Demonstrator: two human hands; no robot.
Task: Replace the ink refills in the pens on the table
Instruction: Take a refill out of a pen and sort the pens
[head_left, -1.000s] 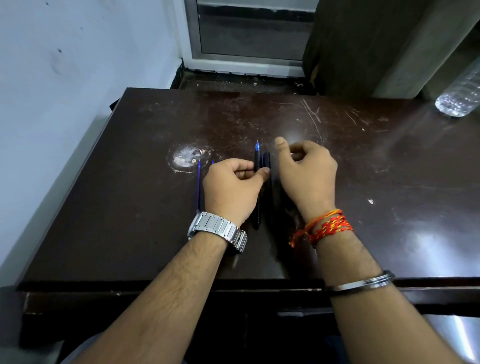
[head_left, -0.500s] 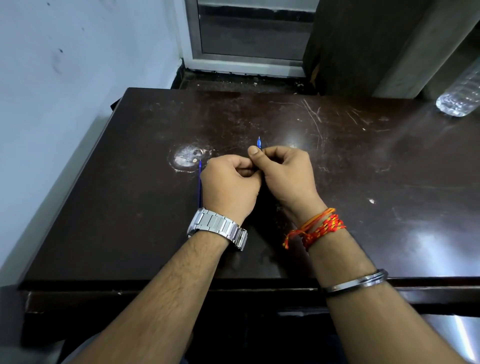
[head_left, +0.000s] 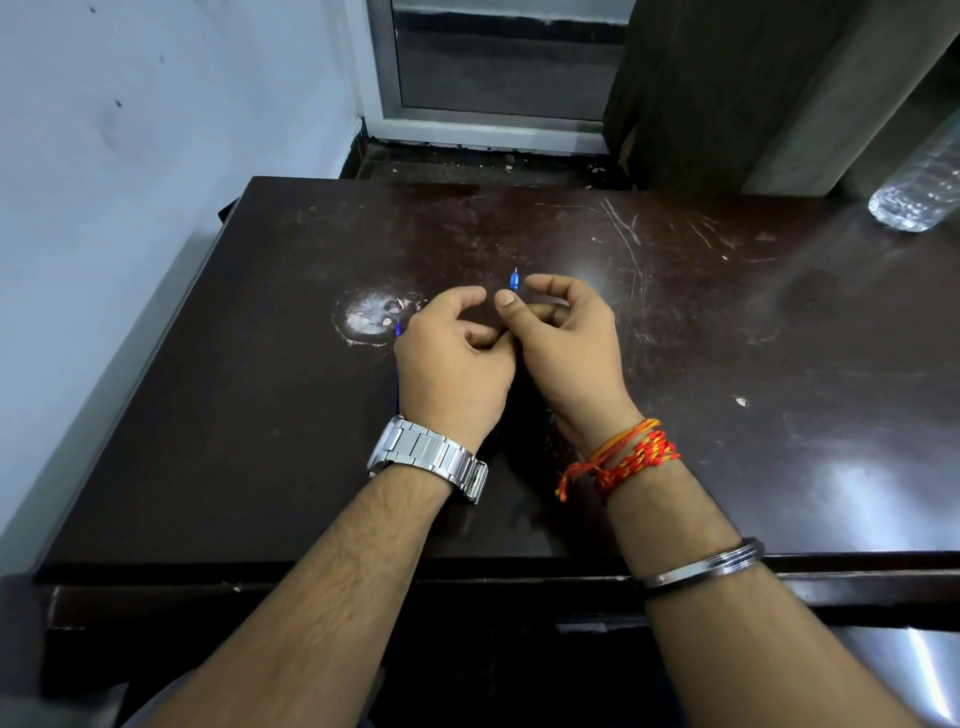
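Note:
A dark pen with a blue tip (head_left: 515, 281) pokes up between my two hands over the middle of the dark table (head_left: 727, 338). My right hand (head_left: 571, 348) pinches it just below the tip with thumb and forefinger. Pressed against that hand, my left hand (head_left: 452, 364) curls around the pen's lower part, which the fingers hide. A thin blue refill (head_left: 398, 332) lies on the table just left of my left hand, mostly covered by it. Whether another pen lies in the dark gap between my wrists I cannot tell.
A worn pale spot (head_left: 371, 314) marks the tabletop left of the hands. A clear plastic bottle (head_left: 919, 187) lies at the far right edge. A wall runs along the left side, and a window frame stands behind the table.
My right hand moved left from beside the pens and closed on the pen my left hand held. Both hands now meet around it, and the second dark pen is no longer visible.

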